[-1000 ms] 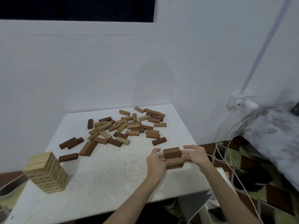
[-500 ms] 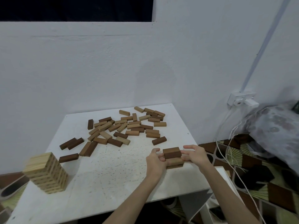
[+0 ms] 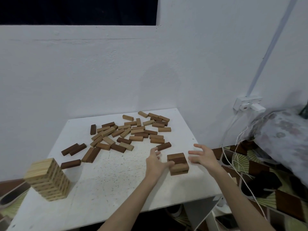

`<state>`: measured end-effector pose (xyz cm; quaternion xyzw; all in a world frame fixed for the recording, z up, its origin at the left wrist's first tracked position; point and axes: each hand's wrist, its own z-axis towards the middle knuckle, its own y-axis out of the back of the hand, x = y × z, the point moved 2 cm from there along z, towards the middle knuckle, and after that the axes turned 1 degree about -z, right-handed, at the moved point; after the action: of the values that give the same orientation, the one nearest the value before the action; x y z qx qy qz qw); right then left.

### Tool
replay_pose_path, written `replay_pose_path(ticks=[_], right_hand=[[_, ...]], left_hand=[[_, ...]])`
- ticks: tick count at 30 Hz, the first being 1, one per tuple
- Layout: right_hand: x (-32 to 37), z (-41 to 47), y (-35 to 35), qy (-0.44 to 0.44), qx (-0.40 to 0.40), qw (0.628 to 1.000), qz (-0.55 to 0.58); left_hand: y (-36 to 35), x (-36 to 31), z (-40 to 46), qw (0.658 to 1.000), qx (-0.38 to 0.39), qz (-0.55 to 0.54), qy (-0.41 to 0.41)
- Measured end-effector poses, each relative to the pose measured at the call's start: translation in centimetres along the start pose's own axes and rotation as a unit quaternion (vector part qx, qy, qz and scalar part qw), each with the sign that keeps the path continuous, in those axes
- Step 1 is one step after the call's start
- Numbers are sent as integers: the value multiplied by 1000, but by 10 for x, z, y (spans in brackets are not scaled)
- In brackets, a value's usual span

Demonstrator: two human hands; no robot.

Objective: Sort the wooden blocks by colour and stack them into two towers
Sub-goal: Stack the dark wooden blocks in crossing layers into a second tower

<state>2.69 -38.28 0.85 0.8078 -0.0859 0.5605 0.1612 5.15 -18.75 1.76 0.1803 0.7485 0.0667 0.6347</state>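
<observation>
Dark brown wooden block stack is sitting low near the right desk edge; I am now releasing it, where a moment ago both hands were squaring its top layer. My left hand is opening, thumb touching the stack; my right hand is spreading, empty, just beside it. Finished light wooden tower is standing at left. Scattered mixed wooden blocks are awaiting sorting on the white desk; one dark block is lying nearest.
</observation>
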Motion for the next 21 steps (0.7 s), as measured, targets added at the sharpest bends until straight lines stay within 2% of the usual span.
replay_pose_path(ticks=[3,5,8,10,12,14,21], right_hand=[[23,0,4,51,38,993,-101],[37,1,1,85,91,964,-234],[43,3,-14,101,177,871,-448],[39,5,-23,114,187,814,-538],[31,8,-30,138,177,775,-590],[23,13,-32,159,170,760,-607],[19,16,-31,170,173,763,-599]], left_hand=[[11,-9,12,997,34,52,-48],[10,-13,22,986,95,123,-64],[-3,-14,30,940,183,277,-77],[-12,-11,30,913,198,345,-90],[-17,-10,28,898,200,380,-99],[-21,-11,28,891,196,395,-109],[-26,-15,29,876,171,434,-122]])
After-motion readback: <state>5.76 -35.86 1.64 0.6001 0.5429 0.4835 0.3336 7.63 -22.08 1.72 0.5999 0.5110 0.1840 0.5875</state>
